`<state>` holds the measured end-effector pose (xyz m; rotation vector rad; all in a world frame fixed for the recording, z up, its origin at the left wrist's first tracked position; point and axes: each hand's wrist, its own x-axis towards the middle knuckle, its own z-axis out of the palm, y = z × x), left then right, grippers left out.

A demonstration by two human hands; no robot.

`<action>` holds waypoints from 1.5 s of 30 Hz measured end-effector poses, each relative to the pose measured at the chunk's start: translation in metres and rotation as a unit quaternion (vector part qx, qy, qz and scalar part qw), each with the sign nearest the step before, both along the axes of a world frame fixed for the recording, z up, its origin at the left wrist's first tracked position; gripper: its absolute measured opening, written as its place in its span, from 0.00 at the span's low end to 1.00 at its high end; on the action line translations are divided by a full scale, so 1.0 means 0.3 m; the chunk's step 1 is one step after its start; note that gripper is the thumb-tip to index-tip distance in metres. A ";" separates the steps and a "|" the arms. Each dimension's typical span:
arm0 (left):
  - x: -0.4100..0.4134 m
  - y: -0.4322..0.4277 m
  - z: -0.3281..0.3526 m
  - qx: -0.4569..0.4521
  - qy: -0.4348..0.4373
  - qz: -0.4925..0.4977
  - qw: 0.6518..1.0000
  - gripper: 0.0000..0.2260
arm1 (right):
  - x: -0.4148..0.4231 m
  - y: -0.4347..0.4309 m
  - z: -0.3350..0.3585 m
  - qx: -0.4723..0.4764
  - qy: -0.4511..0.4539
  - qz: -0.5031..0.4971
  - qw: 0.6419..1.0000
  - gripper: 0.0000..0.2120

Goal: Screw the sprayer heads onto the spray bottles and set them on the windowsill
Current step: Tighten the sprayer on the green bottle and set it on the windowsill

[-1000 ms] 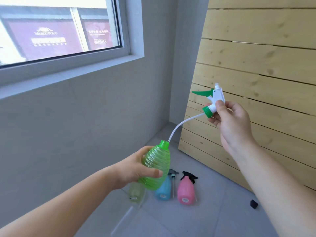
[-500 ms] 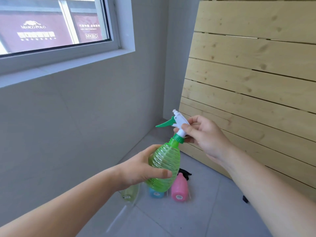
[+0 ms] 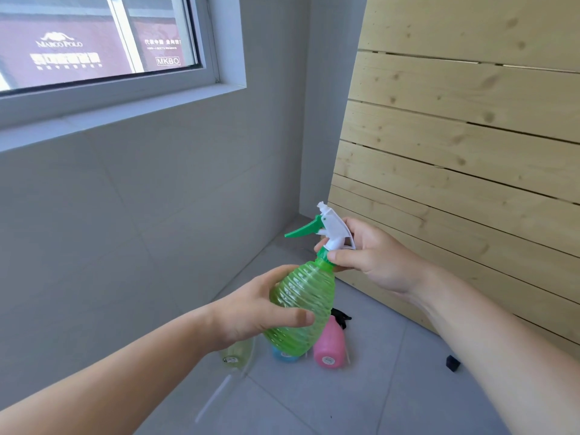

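Green ribbed translucent plastic bottle (image 3: 298, 309) hangs tilted at mid-frame, my left hand (image 3: 251, 312) wrapped round its belly and covering its left side. My right hand (image 3: 373, 259) pinches the collar of the white sprayer head with green trigger (image 3: 329, 227) at the bottle's neck; how far it is threaded, I cannot tell. Below, a pink plastic bottle (image 3: 328, 346) is half hidden and a blue bottle (image 3: 284, 356) nearly all. The grey windowsill (image 3: 125, 117) runs across the upper left.
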<state>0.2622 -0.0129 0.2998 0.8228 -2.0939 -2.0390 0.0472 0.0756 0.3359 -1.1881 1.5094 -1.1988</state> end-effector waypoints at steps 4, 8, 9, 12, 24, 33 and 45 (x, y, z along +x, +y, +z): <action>-0.012 0.011 0.005 0.003 -0.002 0.001 1.000 0.29 | -0.022 0.004 0.002 0.001 -0.050 0.030 0.998 0.21; -0.017 0.013 0.008 0.048 -0.004 -0.006 0.999 0.30 | -0.034 0.012 0.000 -0.006 -0.088 0.047 0.995 0.20; -0.016 0.012 0.009 0.066 0.000 -0.014 0.998 0.30 | -0.034 0.012 0.000 -0.008 -0.094 0.053 0.994 0.20; -0.014 0.011 0.012 0.110 0.008 -0.036 0.993 0.31 | -0.034 0.014 0.000 -0.012 -0.092 0.061 0.994 0.18; -0.026 0.036 0.022 0.049 -0.022 -0.012 0.998 0.26 | -0.009 0.006 -0.014 0.001 0.052 0.024 0.998 0.10; -0.029 0.037 0.043 0.019 -0.022 -0.011 1.000 0.26 | -0.022 -0.002 -0.032 -0.020 0.025 0.002 0.999 0.09; -0.031 0.030 0.029 0.019 0.002 -0.006 1.000 0.28 | -0.002 -0.016 -0.036 -0.012 0.041 -0.036 0.998 0.16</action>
